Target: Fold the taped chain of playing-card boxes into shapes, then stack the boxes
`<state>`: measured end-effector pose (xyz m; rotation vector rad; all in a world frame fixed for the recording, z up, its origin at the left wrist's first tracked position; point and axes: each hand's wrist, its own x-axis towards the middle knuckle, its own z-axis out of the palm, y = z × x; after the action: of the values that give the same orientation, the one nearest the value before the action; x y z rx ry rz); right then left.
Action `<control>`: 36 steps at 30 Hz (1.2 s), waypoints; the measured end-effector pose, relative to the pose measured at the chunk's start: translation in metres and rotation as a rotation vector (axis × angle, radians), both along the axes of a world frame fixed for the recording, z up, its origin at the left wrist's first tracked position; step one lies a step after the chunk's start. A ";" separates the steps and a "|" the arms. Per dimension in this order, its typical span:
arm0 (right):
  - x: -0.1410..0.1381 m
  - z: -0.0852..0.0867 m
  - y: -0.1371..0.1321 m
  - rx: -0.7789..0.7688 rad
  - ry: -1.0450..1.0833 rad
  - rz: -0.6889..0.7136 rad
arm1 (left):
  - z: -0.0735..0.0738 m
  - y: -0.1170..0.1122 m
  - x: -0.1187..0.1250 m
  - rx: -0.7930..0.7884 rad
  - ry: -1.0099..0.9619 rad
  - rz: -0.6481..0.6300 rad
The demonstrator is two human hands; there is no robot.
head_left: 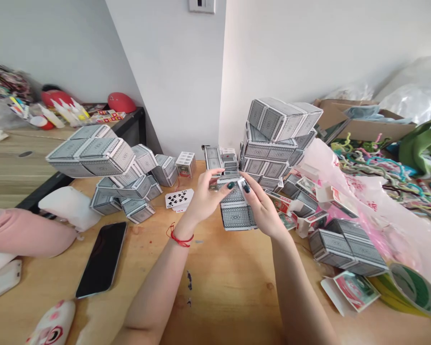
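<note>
In the middle of the table, a block of folded grey-patterned playing cards [237, 216] is between my two hands. My left hand [209, 194] closes on its upper left edge with the thumb on top. My right hand [264, 206] grips its right side, thumb and fingers at the upper edge near a white card edge. The fingertips behind the block are partly hidden. Left of my hands lies a small stack of loose playing cards [178, 199], a spade face up. Just behind stand more card blocks [213, 158].
Card-block stacks stand at left [104, 155] and right [269, 143]. A black phone [102, 258] lies front left near a pink roll [25, 232]. Opened card boxes [355, 290], more card blocks [348, 247] and a yellow tape roll [411, 287] are on the right.
</note>
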<state>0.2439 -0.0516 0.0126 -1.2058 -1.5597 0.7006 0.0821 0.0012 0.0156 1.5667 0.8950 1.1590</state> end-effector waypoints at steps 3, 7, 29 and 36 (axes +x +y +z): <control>-0.003 -0.001 -0.001 0.027 -0.029 0.022 | 0.001 -0.002 -0.001 -0.394 -0.133 -0.087; -0.011 -0.001 -0.003 0.056 -0.154 0.036 | -0.001 -0.003 0.005 -0.535 -0.265 -0.104; -0.024 -0.004 -0.003 0.024 -0.210 -0.219 | -0.014 -0.008 0.028 -0.210 -0.278 0.153; -0.006 0.007 -0.010 -0.005 -0.431 -0.092 | -0.009 -0.004 0.018 -0.090 -0.021 0.298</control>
<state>0.2376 -0.0611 0.0196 -1.4916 -1.8365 0.3993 0.1004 -0.0025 0.0064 1.3776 1.1791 1.3200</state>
